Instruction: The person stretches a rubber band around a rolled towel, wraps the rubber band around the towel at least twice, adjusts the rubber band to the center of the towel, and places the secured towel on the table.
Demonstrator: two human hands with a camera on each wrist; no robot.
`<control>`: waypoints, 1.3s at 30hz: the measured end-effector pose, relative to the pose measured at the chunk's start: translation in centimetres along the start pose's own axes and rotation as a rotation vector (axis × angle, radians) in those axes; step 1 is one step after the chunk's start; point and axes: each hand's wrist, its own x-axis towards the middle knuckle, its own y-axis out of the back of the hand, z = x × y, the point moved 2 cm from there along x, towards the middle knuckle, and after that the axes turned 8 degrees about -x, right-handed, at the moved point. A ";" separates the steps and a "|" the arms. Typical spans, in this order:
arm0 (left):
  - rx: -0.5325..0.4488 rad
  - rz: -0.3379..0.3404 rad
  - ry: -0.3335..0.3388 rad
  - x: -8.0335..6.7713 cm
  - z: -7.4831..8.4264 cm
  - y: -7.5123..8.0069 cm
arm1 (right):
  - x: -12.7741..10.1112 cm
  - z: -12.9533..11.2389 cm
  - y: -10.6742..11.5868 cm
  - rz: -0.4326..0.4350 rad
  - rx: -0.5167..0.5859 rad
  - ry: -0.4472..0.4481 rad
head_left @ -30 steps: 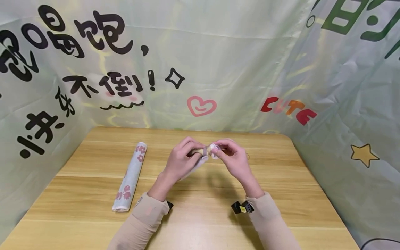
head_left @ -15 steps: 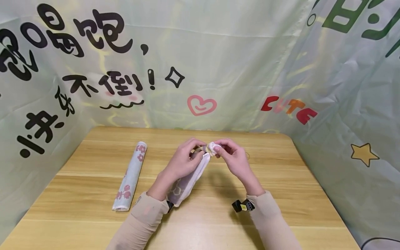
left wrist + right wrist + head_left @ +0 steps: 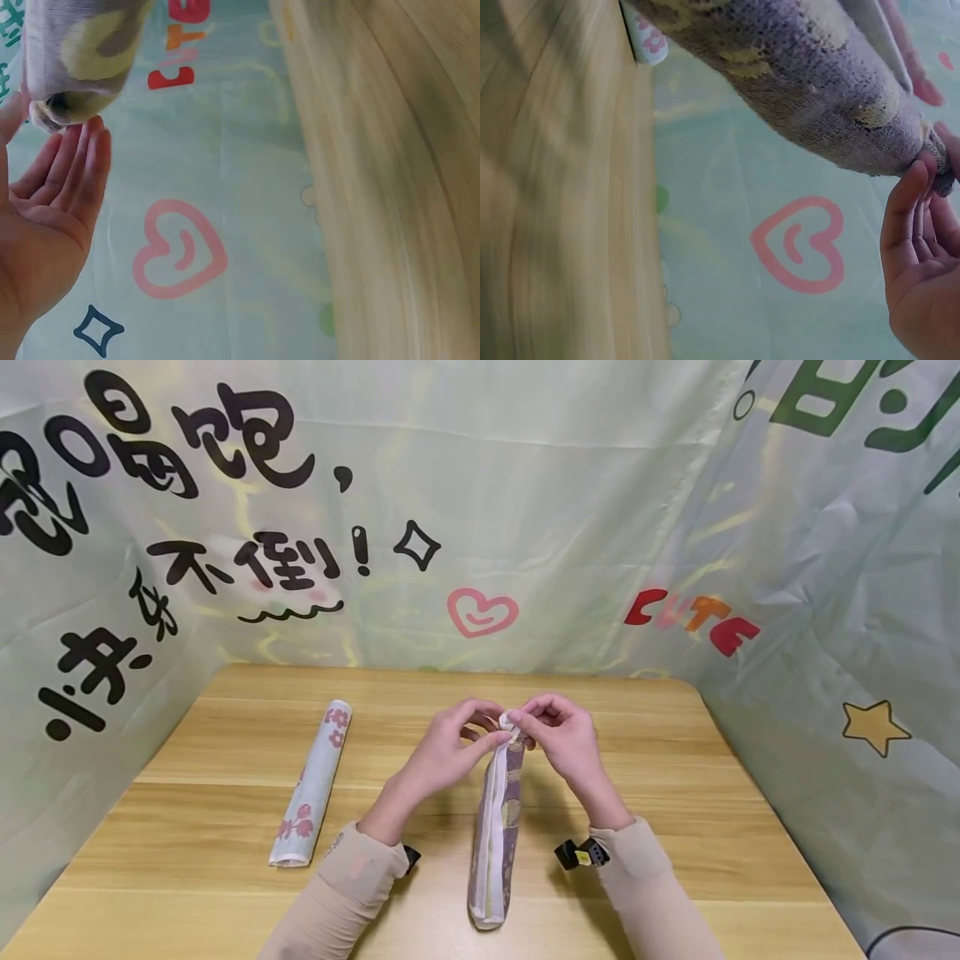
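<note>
A rolled purple-and-yellow towel [image 3: 510,827] with a white edge running down its length extends from my fingers toward me, between my forearms. My right hand [image 3: 566,739] pinches its bunched far end between thumb and fingers. From the other side my left hand [image 3: 453,743] reaches to the same end, thumb and fingers fairly straight with the tips right at it. The left wrist view shows the fingers of that hand [image 3: 56,217] loosely extended under the towel's folded tip [image 3: 71,109]. In the right wrist view, the right fingertips [image 3: 911,184] press the narrowed end.
A rolled pale cloth with pink flowers [image 3: 315,785] lies on the wooden table [image 3: 675,810], left of my hands. Printed fabric hangings [image 3: 555,527] stand behind and along both sides. Black wrist cameras [image 3: 581,857] sit on both my wrists.
The towel was mostly hidden behind my left hand; its length has swung right and down into view between my forearms. My left fingers have loosened, while my right hand keeps pinching the end.
</note>
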 end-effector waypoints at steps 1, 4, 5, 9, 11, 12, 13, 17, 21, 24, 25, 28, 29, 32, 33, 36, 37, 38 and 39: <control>-0.038 0.011 0.009 0.0 0.0 0.1 | 0.0 0.0 -0.1 -0.002 0.020 -0.006; -0.125 0.038 0.042 0.1 -0.1 0.4 | 0.0 -0.1 -0.4 -0.005 0.101 -0.004; -0.150 0.043 0.053 0.1 -0.2 0.6 | -0.1 -0.2 -0.5 -0.009 0.129 0.006; -0.201 0.037 0.043 0.1 -0.3 1.5 | -0.3 -0.4 -0.9 -0.064 0.156 0.062; -0.195 0.017 0.031 0.1 -0.3 2.0 | -0.4 -0.5 -1.0 -0.094 0.123 0.089; -0.190 0.005 0.027 0.1 -0.3 2.2 | -0.4 -0.5 -1.1 -0.106 0.105 0.101; -0.188 -0.005 0.029 0.1 -0.3 2.3 | -0.5 -0.5 -1.2 -0.114 0.087 0.114; -0.193 -0.027 0.049 0.1 -0.4 2.8 | -0.4 -0.3 -1.4 -0.122 0.033 0.192; -0.191 -0.019 0.048 0.1 -0.4 2.9 | -0.2 0.0 -1.5 -0.116 -0.083 0.329; -0.182 0.000 0.037 0.1 -0.5 3.0 | -0.2 0.1 -1.6 -0.095 -0.205 0.462; -0.180 0.008 0.033 0.1 -0.5 3.1 | -0.2 0.1 -1.6 -0.086 -0.240 0.512; -0.170 0.032 0.022 0.1 -0.5 3.1 | -0.1 0.1 -1.7 -0.058 -0.323 0.647; -0.165 0.038 0.022 0.1 -0.5 3.2 | -0.1 0.0 -1.7 -0.051 -0.340 0.682; -0.155 0.051 0.021 0.1 -0.5 3.2 | -0.1 0.0 -1.8 -0.047 -0.368 0.743; -0.155 0.057 0.021 0.1 -0.5 3.2 | -0.2 0.0 -1.8 -0.049 -0.378 0.753; -0.178 0.079 0.022 0.1 -0.5 3.1 | -0.3 -0.2 -1.8 -0.055 -0.404 0.797; -0.191 0.088 0.018 0.1 -0.4 3.0 | -0.3 -0.3 -1.9 -0.058 -0.415 0.810; -0.205 0.098 0.016 0.1 -0.4 2.9 | -0.3 -0.3 -1.9 -0.061 -0.424 0.824; -0.218 0.106 0.012 0.1 -0.4 2.9 | -0.3 -0.4 -2.0 -0.063 -0.432 0.838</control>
